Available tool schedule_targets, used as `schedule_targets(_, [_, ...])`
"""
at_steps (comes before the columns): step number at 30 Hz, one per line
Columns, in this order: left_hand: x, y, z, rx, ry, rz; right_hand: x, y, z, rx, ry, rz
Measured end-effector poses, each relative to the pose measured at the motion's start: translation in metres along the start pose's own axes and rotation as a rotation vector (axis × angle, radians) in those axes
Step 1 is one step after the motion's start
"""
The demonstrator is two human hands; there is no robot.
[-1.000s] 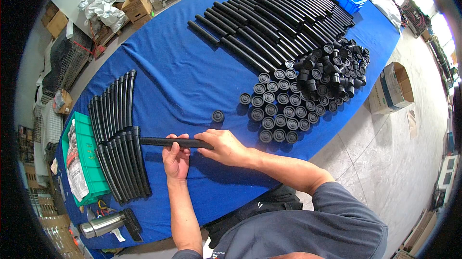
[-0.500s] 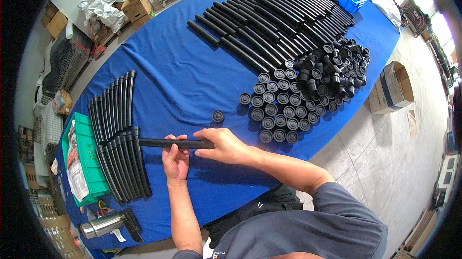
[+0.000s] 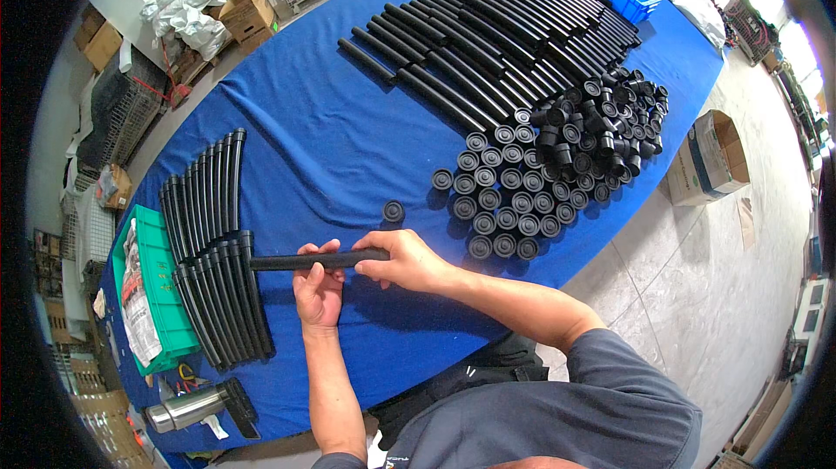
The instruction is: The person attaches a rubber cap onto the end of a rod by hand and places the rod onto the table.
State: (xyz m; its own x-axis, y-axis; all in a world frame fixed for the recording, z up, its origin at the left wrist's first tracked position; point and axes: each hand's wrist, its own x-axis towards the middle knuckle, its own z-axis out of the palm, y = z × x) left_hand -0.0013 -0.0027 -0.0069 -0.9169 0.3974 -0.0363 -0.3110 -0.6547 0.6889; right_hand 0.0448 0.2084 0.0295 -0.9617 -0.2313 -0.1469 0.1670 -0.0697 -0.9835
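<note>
A black tube (image 3: 280, 263) lies level across both hands above the blue-covered table. My left hand (image 3: 320, 291) is closed around its middle, palm up, with the fingertips showing beyond it. At the tube's right end, my right hand (image 3: 407, 258) grips it between thumb and fingers, and that end is partly hidden. A single round black cap (image 3: 394, 210) stands on the cloth just beyond my right hand. The tube's left end comes close to two stacked rows of capped black tubes (image 3: 222, 295); whether they touch I cannot tell.
Many bare black tubes (image 3: 453, 60) lie at the far side, with a heap of black caps (image 3: 601, 125) nearer me. A green crate (image 3: 178, 330) with newspaper and a steel flask (image 3: 178, 412) are at left. A blue crate (image 3: 640, 7) stands far right; a cardboard box (image 3: 701, 168) is on the floor.
My right hand's fingers have shifted slightly on the tube's right end, so a little more of the tube shows there. My left hand keeps its hold almost unmoved.
</note>
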Motion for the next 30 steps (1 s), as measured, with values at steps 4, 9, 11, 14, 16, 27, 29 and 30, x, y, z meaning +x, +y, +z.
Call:
schedule_targets(4, [0.002,0.0,-0.009,-0.037,-0.06,-0.026,0.0,0.011,0.005,-0.353,0.171,-0.426])
schedule_targets(9, [0.001,0.0,-0.007,-0.041,0.001,-0.034,-0.001,0.013,0.006,-0.445,0.169,-0.514])
schedule_targets(11, [0.001,-0.001,-0.006,-0.031,0.013,-0.028,0.0,0.014,0.006,-0.446,0.179,-0.527])
schedule_targets(14, [0.002,-0.001,-0.005,-0.028,0.007,-0.033,0.0,0.014,0.005,-0.454,0.187,-0.517])
schedule_targets(16, [0.002,-0.001,-0.006,-0.008,0.004,-0.027,0.001,0.016,0.005,-0.453,0.189,-0.518])
schedule_targets(27, [0.003,-0.002,-0.005,0.009,0.037,-0.043,0.0,0.012,0.003,-0.489,0.211,-0.556])
schedule_targets(29, [0.003,-0.002,-0.007,-0.001,0.015,-0.05,-0.002,0.009,0.003,-0.496,0.167,-0.563])
schedule_targets(30, [0.002,-0.001,-0.008,-0.027,0.012,-0.046,-0.001,0.008,0.003,-0.495,0.166,-0.563])
